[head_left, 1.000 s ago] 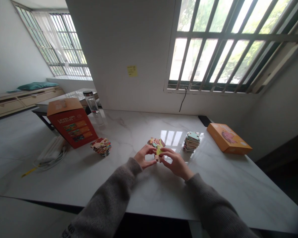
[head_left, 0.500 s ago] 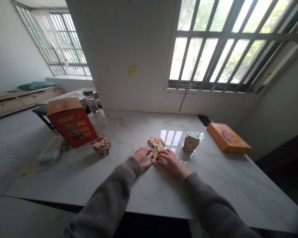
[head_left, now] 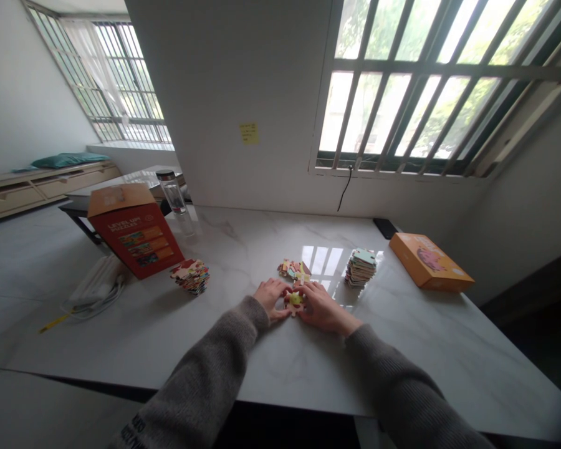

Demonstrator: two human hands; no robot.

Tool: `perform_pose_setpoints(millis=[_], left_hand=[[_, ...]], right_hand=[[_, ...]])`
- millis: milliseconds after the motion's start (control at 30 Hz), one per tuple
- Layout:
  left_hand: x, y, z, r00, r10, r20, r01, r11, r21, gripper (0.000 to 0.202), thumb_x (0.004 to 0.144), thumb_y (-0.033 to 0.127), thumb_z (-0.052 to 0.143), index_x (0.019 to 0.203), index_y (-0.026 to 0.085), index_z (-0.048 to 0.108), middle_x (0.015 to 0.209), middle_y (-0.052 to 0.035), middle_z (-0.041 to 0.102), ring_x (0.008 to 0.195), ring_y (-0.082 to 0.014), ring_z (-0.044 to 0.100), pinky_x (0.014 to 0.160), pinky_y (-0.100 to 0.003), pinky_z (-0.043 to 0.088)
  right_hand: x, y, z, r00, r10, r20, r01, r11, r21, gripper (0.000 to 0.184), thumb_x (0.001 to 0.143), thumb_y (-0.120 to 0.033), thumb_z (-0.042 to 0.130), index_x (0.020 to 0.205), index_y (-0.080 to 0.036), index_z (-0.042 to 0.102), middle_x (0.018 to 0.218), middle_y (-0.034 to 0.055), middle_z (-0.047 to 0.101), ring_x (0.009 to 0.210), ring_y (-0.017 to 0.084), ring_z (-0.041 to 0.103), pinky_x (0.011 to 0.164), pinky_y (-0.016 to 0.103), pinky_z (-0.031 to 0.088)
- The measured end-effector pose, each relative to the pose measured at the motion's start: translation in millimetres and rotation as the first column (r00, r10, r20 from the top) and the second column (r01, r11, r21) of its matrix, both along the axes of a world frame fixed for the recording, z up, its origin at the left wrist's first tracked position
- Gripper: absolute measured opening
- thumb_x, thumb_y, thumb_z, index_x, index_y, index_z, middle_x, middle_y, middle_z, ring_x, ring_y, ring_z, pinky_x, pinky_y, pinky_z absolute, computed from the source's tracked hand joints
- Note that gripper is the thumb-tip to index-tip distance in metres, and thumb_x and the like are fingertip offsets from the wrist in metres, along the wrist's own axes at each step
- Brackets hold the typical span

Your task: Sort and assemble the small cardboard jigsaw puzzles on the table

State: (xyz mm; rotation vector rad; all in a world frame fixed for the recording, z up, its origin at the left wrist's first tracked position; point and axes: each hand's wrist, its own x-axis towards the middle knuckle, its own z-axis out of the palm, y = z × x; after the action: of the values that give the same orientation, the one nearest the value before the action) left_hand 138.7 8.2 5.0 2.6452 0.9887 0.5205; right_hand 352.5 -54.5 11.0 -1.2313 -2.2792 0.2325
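Both my hands rest low on the white marble table (head_left: 280, 368), pressed around a small cluster of joined puzzle pieces (head_left: 295, 300) with a yellow-green patch. My left hand (head_left: 270, 297) lies flat on the left of the cluster, fingers touching it. My right hand (head_left: 321, 306) covers its right side, fingertips pinching the pieces. Just behind them lies a small heap of loose puzzle pieces (head_left: 293, 269).
A stack of puzzle pieces (head_left: 361, 267) stands to the right and another stack (head_left: 191, 275) to the left. A red puzzle box (head_left: 135, 231) stands at the left with a clear bottle (head_left: 173, 194) behind it. An orange box (head_left: 430, 262) lies at the right.
My hands came down from holding the pieces above the table to pressing them flat on its surface, and moved slightly closer together.
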Motion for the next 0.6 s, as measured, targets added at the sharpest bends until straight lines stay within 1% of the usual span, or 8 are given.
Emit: perform_pose_setpoints(millis=[67, 167, 233, 333, 433, 500, 567, 600], left_hand=[[-1.3, -2.3, 3.0, 1.0, 0.017, -0.012, -0.017, 1.0, -0.019, 0.06, 0.065, 0.039, 0.078, 0.12, 0.024, 0.058, 0.105, -0.0056, 0.066, 0.102, -0.0285, 0.055, 0.086, -0.038, 0.04], [-1.0, -4.8, 6.9, 0.999, 0.019, -0.039, -0.021, 0.998, -0.051, 0.063, 0.066, 0.038, 0.077, 0.123, 0.024, 0.055, 0.106, -0.0046, 0.066, 0.104, -0.0282, 0.055, 0.088, -0.038, 0.04], [0.3, -6.4, 8.2, 0.999, 0.011, -0.041, -0.013, 0.998, -0.055, 0.063, 0.066, 0.036, 0.076, 0.124, 0.024, 0.055, 0.105, -0.0048, 0.066, 0.103, -0.0282, 0.055, 0.088, -0.039, 0.041], [2.3, -9.9, 7.6, 1.0, -0.006, -0.021, 0.005, 0.999, -0.031, 0.059, 0.066, 0.033, 0.075, 0.122, 0.022, 0.056, 0.104, -0.0055, 0.064, 0.1, -0.0278, 0.056, 0.087, -0.04, 0.042], [2.9, -13.5, 6.0, 0.999, -0.039, 0.01, 0.039, 0.999, 0.018, 0.052, 0.068, 0.03, 0.073, 0.117, 0.02, 0.058, 0.105, -0.0075, 0.063, 0.099, -0.0278, 0.056, 0.085, -0.04, 0.043], [1.9, -14.9, 5.7, 0.997, -0.064, 0.029, 0.063, 0.997, 0.037, 0.049, 0.069, 0.029, 0.072, 0.115, 0.02, 0.058, 0.107, -0.0083, 0.062, 0.099, -0.0278, 0.056, 0.084, -0.04, 0.044], [0.1, -15.2, 6.2, 0.995, -0.086, 0.049, 0.084, 0.996, 0.044, 0.047, 0.069, 0.029, 0.073, 0.113, 0.02, 0.058, 0.109, -0.0084, 0.061, 0.1, -0.0276, 0.056, 0.084, -0.04, 0.045], [-1.0, -14.9, 6.7, 0.993, -0.097, 0.061, 0.093, 0.994, 0.054, 0.048, 0.069, 0.029, 0.074, 0.112, 0.02, 0.058, 0.111, -0.0085, 0.061, 0.102, -0.0277, 0.056, 0.085, -0.04, 0.045]], right_hand=[[0.0, -1.0, 0.0, 1.0, 0.006, -0.018, -0.007, 1.0, -0.028, 0.058, 0.071, -0.014, 0.071, 0.125, -0.022, 0.053, 0.118, 0.0103, 0.062, 0.11, 0.028, 0.053, 0.097, 0.044, 0.045], [-0.8, -5.5, 3.1, 0.999, 0.006, -0.054, -0.01, 0.998, -0.07, 0.059, 0.074, -0.017, 0.072, 0.129, -0.022, 0.05, 0.124, 0.0101, 0.06, 0.115, 0.028, 0.052, 0.101, 0.044, 0.042], [-1.6, -8.9, 5.3, 0.997, -0.041, -0.071, 0.035, 0.996, -0.084, 0.054, 0.079, -0.024, 0.07, 0.13, -0.022, 0.05, 0.125, 0.0104, 0.059, 0.115, 0.027, 0.051, 0.1, 0.043, 0.042], [-2.8, -11.4, 5.5, 0.987, -0.154, -0.042, 0.149, 0.985, -0.091, 0.035, 0.086, -0.032, 0.066, 0.119, -0.023, 0.058, 0.115, 0.0102, 0.059, 0.107, 0.027, 0.053, 0.094, 0.042, 0.044], [-3.0, -9.8, 1.9, 0.981, -0.189, -0.031, 0.184, 0.976, -0.115, 0.021, 0.084, -0.034, 0.069, 0.1, -0.022, 0.063, 0.105, 0.0086, 0.06, 0.1, 0.026, 0.054, 0.088, 0.04, 0.045], [-3.0, -7.7, -0.8, 0.976, -0.194, -0.097, 0.176, 0.969, -0.171, 0.017, 0.081, -0.032, 0.071, 0.091, -0.02, 0.062, 0.098, 0.007, 0.061, 0.093, 0.023, 0.056, 0.084, 0.038, 0.046], [-3.3, -6.0, -2.6, 0.948, -0.208, -0.242, 0.135, 0.948, -0.289, 0.017, 0.082, -0.032, 0.069, 0.089, -0.02, 0.06, 0.09, 0.0047, 0.064, 0.083, 0.02, 0.057, 0.078, 0.035, 0.047], [-3.6, -5.3, -2.9, 0.915, -0.217, -0.339, 0.088, 0.93, -0.357, 0.017, 0.084, -0.034, 0.067, 0.09, -0.02, 0.059, 0.087, 0.0036, 0.065, 0.079, 0.019, 0.059, 0.074, 0.033, 0.047]])
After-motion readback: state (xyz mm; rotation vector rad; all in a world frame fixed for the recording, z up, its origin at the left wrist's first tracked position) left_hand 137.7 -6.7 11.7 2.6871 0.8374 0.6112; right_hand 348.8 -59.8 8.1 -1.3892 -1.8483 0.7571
